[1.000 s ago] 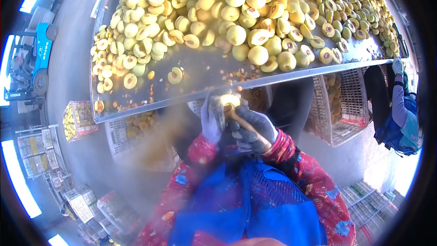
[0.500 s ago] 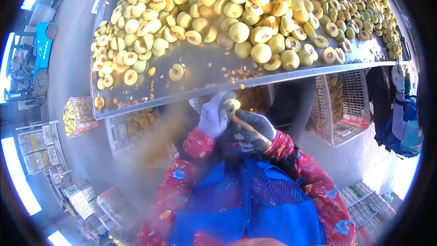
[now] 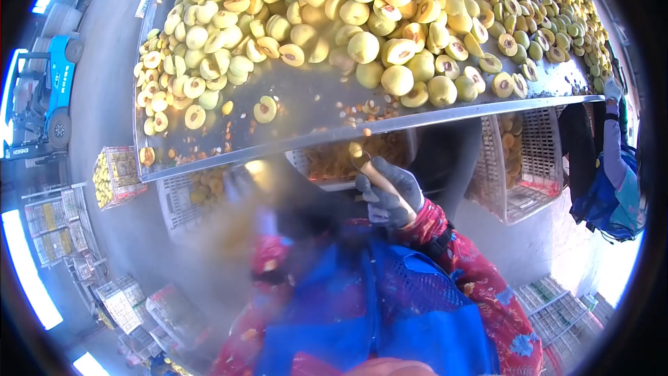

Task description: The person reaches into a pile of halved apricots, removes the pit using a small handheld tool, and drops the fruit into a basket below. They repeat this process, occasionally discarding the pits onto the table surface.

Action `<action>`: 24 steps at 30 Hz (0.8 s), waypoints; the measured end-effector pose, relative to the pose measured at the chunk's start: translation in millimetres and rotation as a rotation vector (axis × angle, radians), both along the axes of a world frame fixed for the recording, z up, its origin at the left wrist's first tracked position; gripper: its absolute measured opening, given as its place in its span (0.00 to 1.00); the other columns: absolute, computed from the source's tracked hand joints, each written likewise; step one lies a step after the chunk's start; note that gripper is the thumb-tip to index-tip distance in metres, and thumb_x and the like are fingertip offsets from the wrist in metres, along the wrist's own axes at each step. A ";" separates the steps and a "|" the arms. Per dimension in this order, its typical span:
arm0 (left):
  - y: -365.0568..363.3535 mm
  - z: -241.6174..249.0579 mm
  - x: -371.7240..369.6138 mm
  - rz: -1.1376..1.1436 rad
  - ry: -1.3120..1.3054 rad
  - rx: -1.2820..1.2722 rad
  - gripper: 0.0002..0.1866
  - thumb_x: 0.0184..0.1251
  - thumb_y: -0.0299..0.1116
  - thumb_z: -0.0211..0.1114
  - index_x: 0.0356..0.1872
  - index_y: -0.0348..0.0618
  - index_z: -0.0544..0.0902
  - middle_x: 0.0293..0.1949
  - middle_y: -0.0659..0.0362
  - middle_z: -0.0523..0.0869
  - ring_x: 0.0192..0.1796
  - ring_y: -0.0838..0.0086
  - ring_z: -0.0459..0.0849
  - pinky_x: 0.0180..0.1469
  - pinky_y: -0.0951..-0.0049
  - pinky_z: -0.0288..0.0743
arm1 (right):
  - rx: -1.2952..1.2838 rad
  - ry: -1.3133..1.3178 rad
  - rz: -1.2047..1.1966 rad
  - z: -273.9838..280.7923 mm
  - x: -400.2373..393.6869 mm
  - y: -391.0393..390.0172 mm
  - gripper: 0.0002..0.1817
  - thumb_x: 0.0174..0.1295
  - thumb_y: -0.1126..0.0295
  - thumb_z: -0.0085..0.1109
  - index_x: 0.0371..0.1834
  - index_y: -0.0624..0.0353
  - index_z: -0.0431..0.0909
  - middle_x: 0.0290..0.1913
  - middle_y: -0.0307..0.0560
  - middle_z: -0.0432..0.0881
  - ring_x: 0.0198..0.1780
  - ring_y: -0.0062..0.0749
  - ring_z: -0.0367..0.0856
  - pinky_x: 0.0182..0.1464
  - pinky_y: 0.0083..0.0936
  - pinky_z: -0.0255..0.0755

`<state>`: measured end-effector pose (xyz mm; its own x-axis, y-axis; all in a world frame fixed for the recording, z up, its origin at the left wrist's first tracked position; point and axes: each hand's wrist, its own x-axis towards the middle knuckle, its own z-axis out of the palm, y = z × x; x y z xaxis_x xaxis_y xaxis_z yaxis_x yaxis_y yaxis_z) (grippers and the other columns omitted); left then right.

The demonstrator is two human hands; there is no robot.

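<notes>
My right hand (image 3: 391, 198), in a grey and dark glove, is closed around the wooden handle of a pitting tool (image 3: 376, 179). A thin curved metal loop forms its tip. Just beyond that loop is a small yellowish piece (image 3: 355, 149), possibly a pit, above a crate. My left hand (image 3: 261, 214) is a smear at the end of its red floral sleeve, so its fingers cannot be made out. Close to it, under the table edge, shows a blurred yellow peach half (image 3: 256, 167). Halved peaches (image 3: 396, 80) are heaped on the metal table (image 3: 313, 101) ahead.
A crate of orange-brown pieces (image 3: 362, 160) stands under the table, with another white crate (image 3: 532, 167) to its right. At far right is another person (image 3: 612, 181), one gloved hand at the fruit. A blue forklift (image 3: 59, 90) and stacked crates (image 3: 56, 226) are at left.
My left hand has moved away from the right, down and to the left, with a peach half now blurred near it. My right hand stays about where it was, still holding the tool.
</notes>
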<state>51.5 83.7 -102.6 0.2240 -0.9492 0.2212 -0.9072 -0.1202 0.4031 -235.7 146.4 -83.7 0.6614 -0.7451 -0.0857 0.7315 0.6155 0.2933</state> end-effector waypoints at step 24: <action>-42.4 58.1 -80.4 -0.359 1.440 0.670 0.21 0.75 0.41 0.54 0.58 0.36 0.74 0.47 0.56 0.81 0.47 0.75 0.81 0.50 0.77 0.76 | -0.883 2.036 -0.333 59.2 34.6 -15.6 0.11 0.68 0.67 0.53 0.43 0.65 0.69 0.21 0.59 0.77 0.25 0.57 0.79 0.27 0.46 0.70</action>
<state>-28.9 41.3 -44.5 -0.3729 -0.8297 -0.4153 0.1343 -0.4911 0.8607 -201.2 130.8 -24.4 0.0305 -0.9989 0.0362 -0.3222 -0.0441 -0.9457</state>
